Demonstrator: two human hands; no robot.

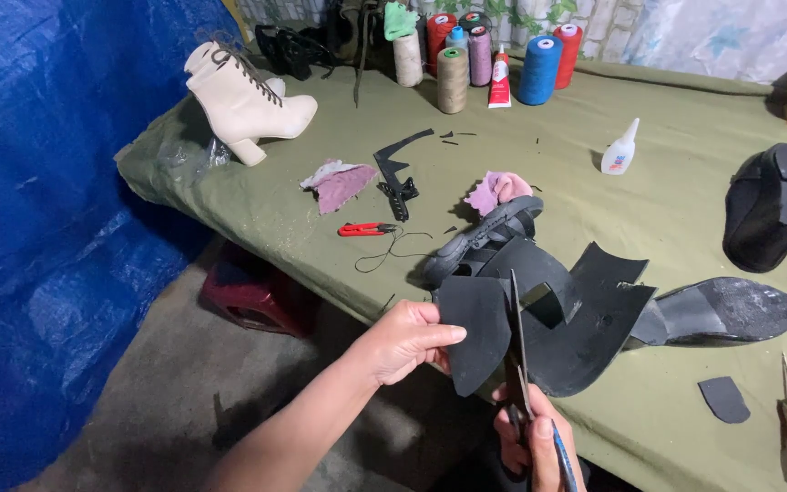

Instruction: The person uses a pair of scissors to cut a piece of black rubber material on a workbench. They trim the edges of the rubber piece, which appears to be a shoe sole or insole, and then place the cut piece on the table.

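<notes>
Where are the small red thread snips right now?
In the head view, the small red thread snips lie left of centre on the green cloth-covered table, below the pink fabric scrap.

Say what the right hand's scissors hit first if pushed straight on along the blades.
The right hand points its scissors up-table, already in the black sheet. Beyond it, probably the grey-soled shoe; depth unclear.

Left hand grips black sheet — right hand's scissors cutting it.

Seven thread spools — perhaps more — two glue containers, one cream boot.
</notes>
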